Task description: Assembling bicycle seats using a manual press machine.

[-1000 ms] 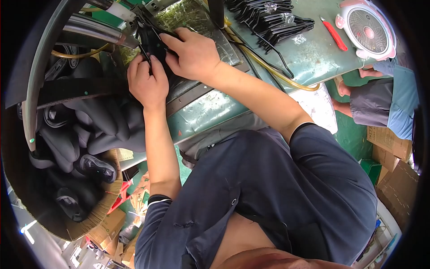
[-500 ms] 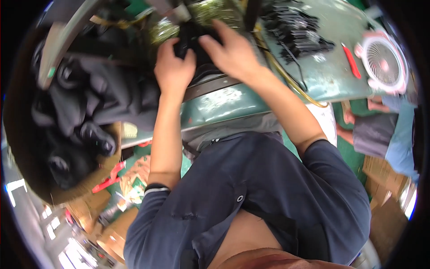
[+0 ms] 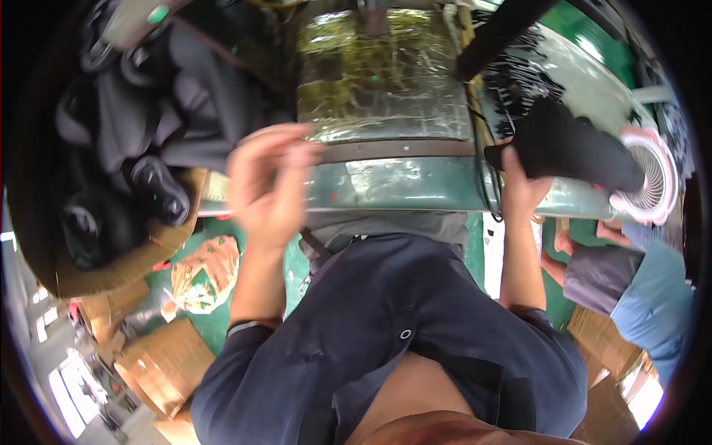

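Observation:
My right hand (image 3: 525, 189) grips a black boot-shaped fabric piece (image 3: 575, 144), thumb on its near side. The piece lies sideways above the right part of the table, its far end overlapping the fan. My left hand (image 3: 271, 182) is blurred, its fingers loosely bent and apart, with nothing visible in them. It hovers by the front left corner of a work plate wrapped in clear, yellowish film (image 3: 386, 81). Left of it, a large carton (image 3: 111, 278) holds several similar black boot-shaped pieces (image 3: 126, 111).
A pink and white fan (image 3: 656, 178) stands at the table's right end. Thin black strips (image 3: 512, 81) lie in a pile behind the held piece. A dark metal bar (image 3: 512, 33) slants over the green table (image 3: 371, 185). Another person (image 3: 615, 274) is at the right; cartons (image 3: 167, 363) stand lower left.
Both hands have left the work plate. My right hand has carried the black piece to the right; my left hand has drawn back toward me. The view has shifted.

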Demonstrator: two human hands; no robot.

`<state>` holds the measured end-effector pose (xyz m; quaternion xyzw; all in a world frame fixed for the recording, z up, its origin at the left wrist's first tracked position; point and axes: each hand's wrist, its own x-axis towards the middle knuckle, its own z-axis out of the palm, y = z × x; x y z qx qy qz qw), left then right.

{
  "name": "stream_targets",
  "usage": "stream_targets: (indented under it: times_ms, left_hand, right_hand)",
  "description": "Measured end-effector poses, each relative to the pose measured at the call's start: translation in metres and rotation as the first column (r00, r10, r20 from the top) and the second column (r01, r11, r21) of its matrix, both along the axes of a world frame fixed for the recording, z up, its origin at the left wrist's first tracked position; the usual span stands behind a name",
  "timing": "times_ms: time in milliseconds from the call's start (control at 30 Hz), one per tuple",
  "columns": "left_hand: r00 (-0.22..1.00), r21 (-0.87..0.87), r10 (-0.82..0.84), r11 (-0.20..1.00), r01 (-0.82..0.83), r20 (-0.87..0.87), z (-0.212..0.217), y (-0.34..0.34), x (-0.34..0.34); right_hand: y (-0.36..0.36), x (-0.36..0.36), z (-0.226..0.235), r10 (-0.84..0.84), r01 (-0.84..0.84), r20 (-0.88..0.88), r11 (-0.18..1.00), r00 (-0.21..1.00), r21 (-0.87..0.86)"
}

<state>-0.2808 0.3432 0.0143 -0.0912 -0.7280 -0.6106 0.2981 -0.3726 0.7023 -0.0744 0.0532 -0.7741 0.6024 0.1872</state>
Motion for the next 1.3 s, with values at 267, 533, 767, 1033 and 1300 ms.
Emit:
stream_targets:
  times_ms: [267,533,767,1033,1300]
  left_hand:
    - [0.709,-0.796,0.703,0.397,-0.457,-0.056,-0.019,-0.062,-0.039]
    - [0.662,-0.391,0.743,0.582,-0.713,-0.101,-0.001,-0.084,-0.061]
    - [0.711,0.049,0.678,0.729,-0.683,-0.187,-0.001,-0.084,-0.091]
    - [0.766,0.525,0.550,0.783,-0.333,-0.333,-0.013,-0.117,-0.057]
    - [0.675,-0.481,0.225,0.548,-0.684,-0.703,0.037,-0.058,0.013]
  right_hand:
    - [0.083,-0.184,0.086,-0.120,0.133,0.060,0.827,0.991,-0.546]
    - [0.022,-0.024,0.050,-0.022,0.033,-0.026,0.723,0.999,0.690]
    - [0.024,0.004,0.015,-0.049,-0.051,0.111,0.661,0.993,0.748]
    - [0.036,0.013,0.019,-0.007,-0.021,0.044,0.801,0.999,0.599]
    - [0.046,0.018,0.038,0.064,-0.075,0.057,0.976,0.996,0.203]
